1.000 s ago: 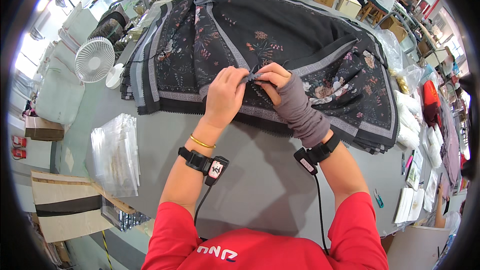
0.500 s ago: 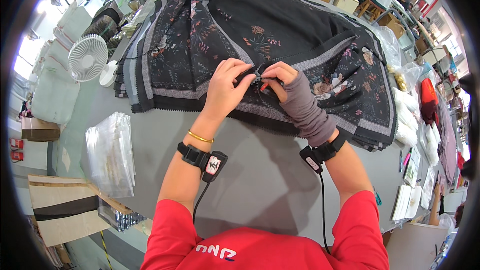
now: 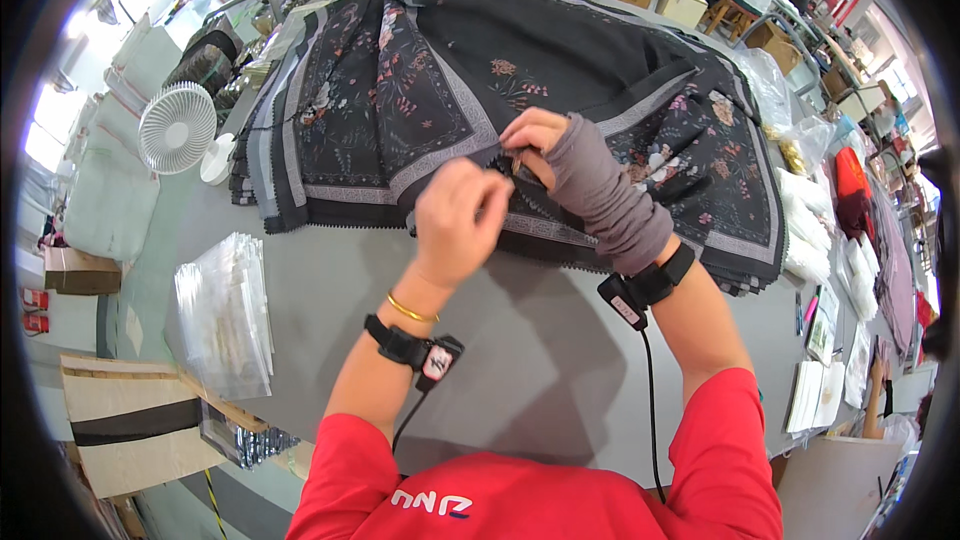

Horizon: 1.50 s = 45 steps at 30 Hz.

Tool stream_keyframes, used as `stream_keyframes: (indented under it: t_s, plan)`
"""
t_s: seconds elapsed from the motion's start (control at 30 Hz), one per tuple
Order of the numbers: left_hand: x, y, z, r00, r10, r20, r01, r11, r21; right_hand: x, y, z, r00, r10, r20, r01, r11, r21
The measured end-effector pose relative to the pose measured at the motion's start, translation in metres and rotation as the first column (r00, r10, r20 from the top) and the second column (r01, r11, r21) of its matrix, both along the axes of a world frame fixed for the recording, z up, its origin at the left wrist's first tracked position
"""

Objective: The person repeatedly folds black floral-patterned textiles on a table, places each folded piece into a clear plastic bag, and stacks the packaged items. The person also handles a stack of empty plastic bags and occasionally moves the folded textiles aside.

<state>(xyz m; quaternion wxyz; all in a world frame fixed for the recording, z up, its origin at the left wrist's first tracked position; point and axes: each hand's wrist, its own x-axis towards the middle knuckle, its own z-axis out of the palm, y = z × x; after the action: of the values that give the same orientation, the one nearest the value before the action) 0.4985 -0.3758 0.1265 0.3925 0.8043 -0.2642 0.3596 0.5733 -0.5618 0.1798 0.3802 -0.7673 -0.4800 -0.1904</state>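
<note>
A stack of black floral scarves with grey borders [image 3: 420, 90] lies spread over the far half of the grey table [image 3: 500, 360]. My left hand [image 3: 458, 220] and my right hand [image 3: 535, 140] meet over the near edge of the stack. Both pinch the dark fabric edge there, with a small object between the fingertips that is too small to tell. A grey fingerless sleeve covers my right wrist. Each wrist carries a black band with a cable.
A pile of clear plastic bags [image 3: 225, 310] lies at the left of the table. A small white fan [image 3: 178, 128] stands at the far left. Cardboard pieces [image 3: 130, 420] sit at the near left. Notebooks and pens [image 3: 820, 360] lie at the right edge.
Both hands have shifted slightly along the scarf edge while keeping hold of it. The view has tilted, so the scarves sit lower in the picture.
</note>
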Motion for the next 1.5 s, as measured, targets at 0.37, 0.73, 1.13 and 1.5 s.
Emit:
stream_keyframes:
  t_s: [0.37,0.73,1.13,1.5]
  plan:
    - [-0.019,-0.079,-0.001,0.854,-0.163,-0.495,0.369,0.859,0.354,-0.034,-0.124,0.318,0.752,-0.438,0.492,0.387,0.898,0.208]
    - [-0.109,0.136,0.196,0.982,-0.007,0.189,-0.022,0.988,0.154,-0.177,-0.420,0.363,0.822,-0.568,0.050,0.566,0.801,-0.197]
    - [-0.255,0.166,0.295,0.761,-0.642,0.097,0.621,0.763,0.180,-0.220,-0.409,0.299,0.803,-0.586,-0.111,0.589,0.808,-0.006]
    - [-0.216,0.251,0.277,0.985,-0.099,-0.139,0.131,0.962,0.240,-0.206,-0.290,0.292,0.810,-0.585,0.037,0.583,0.798,-0.153]
